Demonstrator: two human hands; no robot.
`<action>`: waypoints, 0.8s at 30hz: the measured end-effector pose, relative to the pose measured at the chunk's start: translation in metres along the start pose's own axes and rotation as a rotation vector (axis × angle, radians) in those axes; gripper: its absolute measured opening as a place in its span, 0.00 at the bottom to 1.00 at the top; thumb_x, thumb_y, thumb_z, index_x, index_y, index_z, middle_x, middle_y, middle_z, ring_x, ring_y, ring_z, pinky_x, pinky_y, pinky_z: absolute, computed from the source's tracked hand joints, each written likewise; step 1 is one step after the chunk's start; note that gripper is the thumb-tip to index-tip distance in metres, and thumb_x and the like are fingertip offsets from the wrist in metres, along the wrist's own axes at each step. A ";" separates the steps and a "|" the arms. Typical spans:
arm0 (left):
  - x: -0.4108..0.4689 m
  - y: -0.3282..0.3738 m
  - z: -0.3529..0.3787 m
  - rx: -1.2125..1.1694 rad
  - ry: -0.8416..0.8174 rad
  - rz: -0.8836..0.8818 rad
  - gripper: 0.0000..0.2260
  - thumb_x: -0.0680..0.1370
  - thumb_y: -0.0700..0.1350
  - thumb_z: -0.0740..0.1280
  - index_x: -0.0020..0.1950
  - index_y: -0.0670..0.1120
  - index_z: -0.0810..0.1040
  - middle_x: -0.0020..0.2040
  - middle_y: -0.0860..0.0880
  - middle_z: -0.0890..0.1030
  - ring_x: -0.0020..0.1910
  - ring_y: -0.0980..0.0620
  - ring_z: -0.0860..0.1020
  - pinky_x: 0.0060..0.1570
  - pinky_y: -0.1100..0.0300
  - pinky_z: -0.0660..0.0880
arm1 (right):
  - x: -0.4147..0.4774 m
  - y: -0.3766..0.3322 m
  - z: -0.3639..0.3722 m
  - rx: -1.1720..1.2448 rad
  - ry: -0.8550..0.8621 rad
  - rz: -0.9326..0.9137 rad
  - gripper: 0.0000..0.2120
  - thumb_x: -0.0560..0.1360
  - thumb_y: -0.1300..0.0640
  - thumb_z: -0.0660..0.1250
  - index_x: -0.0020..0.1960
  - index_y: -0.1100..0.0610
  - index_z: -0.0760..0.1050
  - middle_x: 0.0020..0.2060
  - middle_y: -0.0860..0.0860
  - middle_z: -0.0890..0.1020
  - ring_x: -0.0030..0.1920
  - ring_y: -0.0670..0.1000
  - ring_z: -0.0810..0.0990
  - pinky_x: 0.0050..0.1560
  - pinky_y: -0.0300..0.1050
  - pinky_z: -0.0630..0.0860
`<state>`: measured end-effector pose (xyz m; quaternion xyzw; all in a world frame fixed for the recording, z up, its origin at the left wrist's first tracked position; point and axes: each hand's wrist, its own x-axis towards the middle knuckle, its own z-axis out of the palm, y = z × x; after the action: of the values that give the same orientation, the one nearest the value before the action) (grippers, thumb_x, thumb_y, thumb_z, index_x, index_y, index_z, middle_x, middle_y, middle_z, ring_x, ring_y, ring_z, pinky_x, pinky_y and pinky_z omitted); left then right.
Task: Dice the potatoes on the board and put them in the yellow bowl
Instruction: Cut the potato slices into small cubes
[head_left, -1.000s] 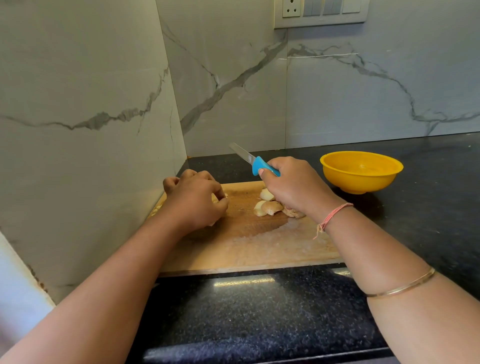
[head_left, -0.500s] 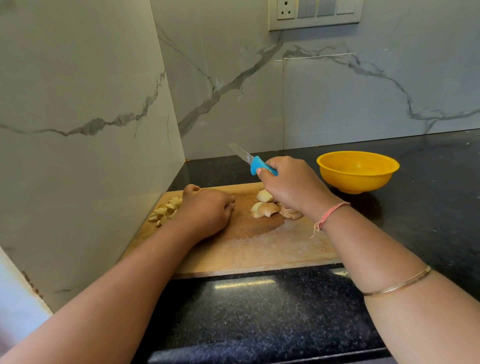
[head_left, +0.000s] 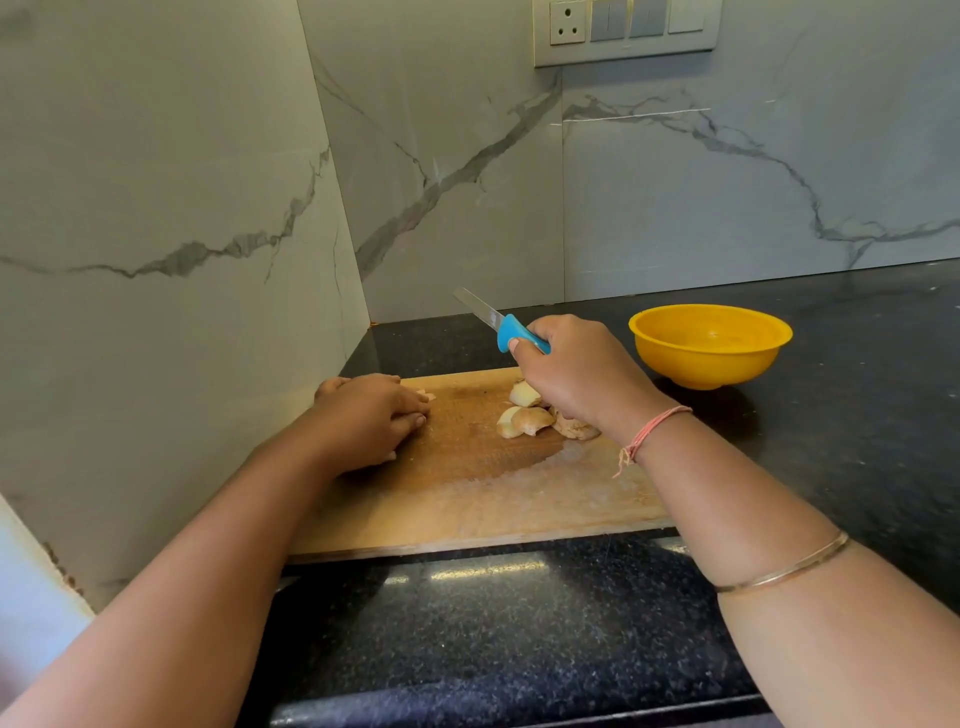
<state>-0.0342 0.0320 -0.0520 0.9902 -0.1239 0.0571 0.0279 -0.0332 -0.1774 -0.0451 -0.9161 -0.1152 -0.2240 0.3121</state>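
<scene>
Now: left hand (head_left: 371, 415) cupped on board (head_left: 467, 493), centre-left, grip cannot tell. Potato chunks (head_left: 530, 418) mid-frame, just under right hand (head_left: 582, 379); its fingers clench knife (head_left: 519, 335), blade toward upper left. Yellow bowl (head_left: 709, 364) beyond, right of centre, nearer right hand.

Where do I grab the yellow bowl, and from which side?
Pinch the yellow bowl by its near-left rim, coming from the cutting board side: it stands upright and empty, and the flared lip offers a hold its rounded wall doesn't.
</scene>
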 end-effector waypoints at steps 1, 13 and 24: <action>-0.001 -0.001 -0.001 -0.017 0.030 -0.005 0.14 0.82 0.50 0.58 0.67 0.57 0.74 0.70 0.60 0.71 0.74 0.57 0.61 0.70 0.50 0.57 | 0.000 0.000 0.000 0.002 0.000 -0.001 0.14 0.80 0.50 0.57 0.57 0.56 0.75 0.43 0.50 0.77 0.42 0.47 0.75 0.33 0.35 0.67; 0.002 0.012 0.007 0.140 -0.027 -0.034 0.18 0.84 0.51 0.50 0.72 0.53 0.67 0.74 0.55 0.66 0.73 0.53 0.62 0.72 0.47 0.51 | 0.000 0.001 0.001 -0.016 -0.009 0.000 0.12 0.80 0.50 0.57 0.53 0.56 0.76 0.40 0.50 0.76 0.38 0.47 0.73 0.32 0.35 0.66; 0.000 0.020 0.004 0.066 0.081 0.016 0.20 0.83 0.56 0.51 0.75 0.57 0.63 0.77 0.57 0.59 0.75 0.53 0.57 0.73 0.48 0.52 | 0.001 0.001 0.002 0.002 -0.004 0.007 0.13 0.80 0.50 0.57 0.56 0.56 0.76 0.42 0.49 0.77 0.41 0.47 0.75 0.32 0.34 0.65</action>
<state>-0.0388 0.0119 -0.0547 0.9865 -0.1285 0.1016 -0.0003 -0.0313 -0.1772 -0.0462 -0.9166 -0.1129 -0.2211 0.3134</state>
